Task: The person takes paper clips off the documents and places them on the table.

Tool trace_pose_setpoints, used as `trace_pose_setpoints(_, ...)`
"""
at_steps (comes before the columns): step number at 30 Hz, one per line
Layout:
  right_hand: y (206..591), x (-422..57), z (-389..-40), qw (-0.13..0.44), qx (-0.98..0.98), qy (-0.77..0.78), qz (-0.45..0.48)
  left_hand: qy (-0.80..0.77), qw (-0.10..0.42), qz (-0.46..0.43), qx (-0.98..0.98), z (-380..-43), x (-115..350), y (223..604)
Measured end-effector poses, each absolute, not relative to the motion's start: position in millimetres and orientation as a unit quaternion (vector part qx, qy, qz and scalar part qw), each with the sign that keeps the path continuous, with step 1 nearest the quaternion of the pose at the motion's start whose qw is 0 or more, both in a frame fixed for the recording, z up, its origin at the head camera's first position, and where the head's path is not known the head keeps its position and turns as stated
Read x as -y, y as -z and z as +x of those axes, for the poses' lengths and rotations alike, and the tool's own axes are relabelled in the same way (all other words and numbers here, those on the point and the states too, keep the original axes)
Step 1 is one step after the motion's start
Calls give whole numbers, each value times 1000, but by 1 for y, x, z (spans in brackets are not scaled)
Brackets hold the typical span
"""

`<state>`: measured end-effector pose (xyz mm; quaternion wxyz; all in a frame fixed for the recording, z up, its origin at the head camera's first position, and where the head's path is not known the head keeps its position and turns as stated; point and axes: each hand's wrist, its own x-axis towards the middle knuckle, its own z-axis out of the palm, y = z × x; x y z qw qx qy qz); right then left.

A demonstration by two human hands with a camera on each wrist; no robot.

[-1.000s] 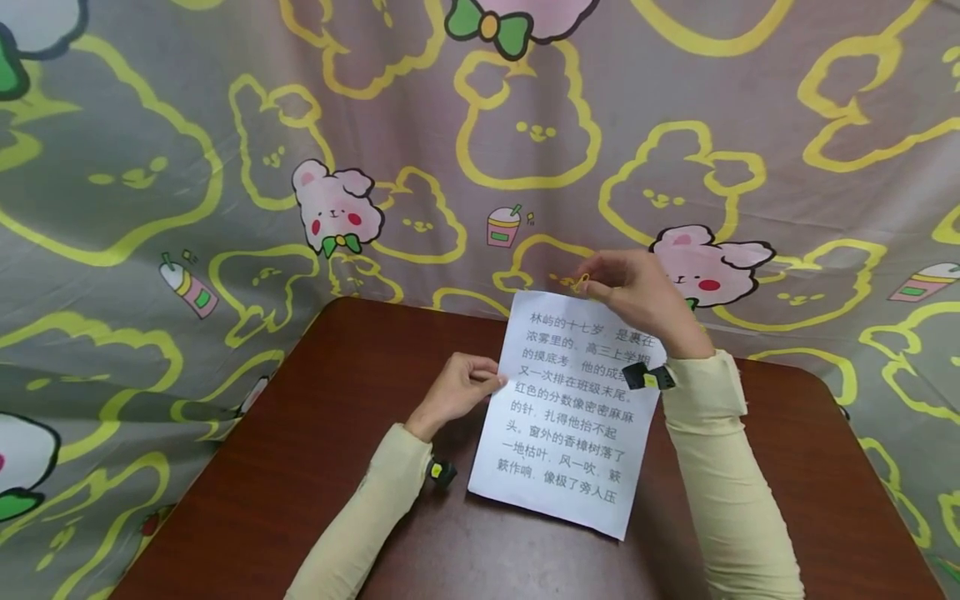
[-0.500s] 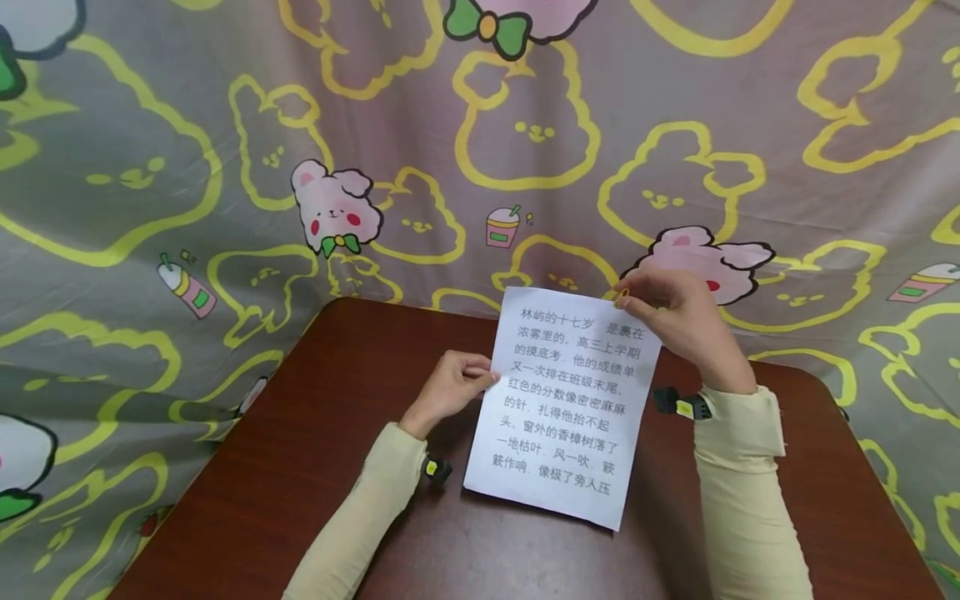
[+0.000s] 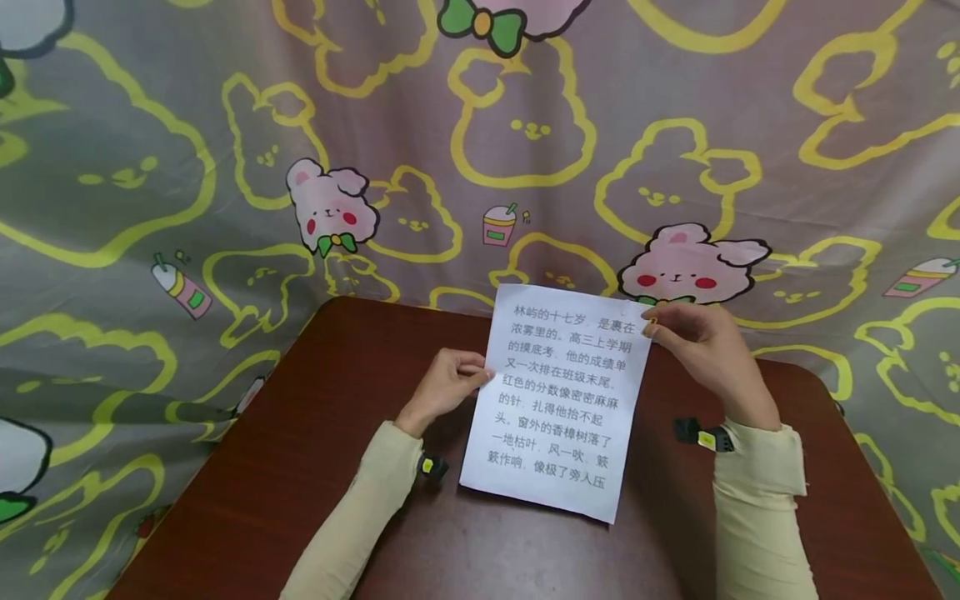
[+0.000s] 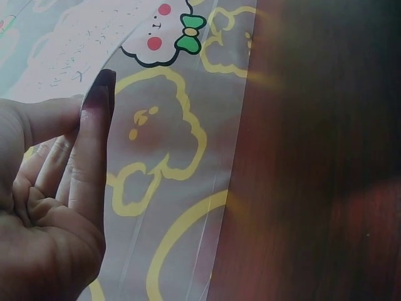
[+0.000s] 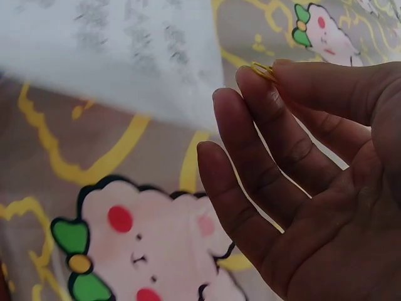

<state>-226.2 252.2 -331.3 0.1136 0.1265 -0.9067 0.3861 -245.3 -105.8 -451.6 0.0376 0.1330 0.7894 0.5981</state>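
A white printed sheet of paper point(image 3: 555, 400) stands tilted above the table; whether there is more than one sheet cannot be told. My left hand point(image 3: 442, 387) pinches its left edge between thumb and fingers, as the left wrist view also shows. Between the thumb and index finger of my right hand point(image 3: 712, 354) is a small yellow paper clip point(image 5: 263, 71). That hand is beside the paper's upper right corner. In the right wrist view the clip looks apart from the paper point(image 5: 156, 81), and the other fingers are spread and slightly bent.
The brown wooden table point(image 3: 300, 467) lies under both arms. Behind it hangs a grey curtain point(image 3: 420, 108) with yellow outlines and pink rabbits, close to the table's back edge. Each wrist carries a small black camera point(image 3: 701, 435).
My right hand has moved right and down with the paper clip, from above the paper's top edge to its upper right corner. The paper and left hand have shifted slightly left.
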Motion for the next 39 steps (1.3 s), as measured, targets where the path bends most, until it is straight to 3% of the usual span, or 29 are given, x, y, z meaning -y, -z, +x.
trace_pose_setpoints(10, 367, -281, -218, 95, 916, -376, 104, -594, 32, 114, -796, -248, 109, 451)
trace_pose_setpoints(30, 441, -310, -234, -27, 930, -361, 65, -598, 42, 99, -794, -246, 111, 451)
trace_pose_setpoints(39, 458, -314, -237, -50, 940, -332, 64, -601, 38, 96, -793, -248, 112, 452)
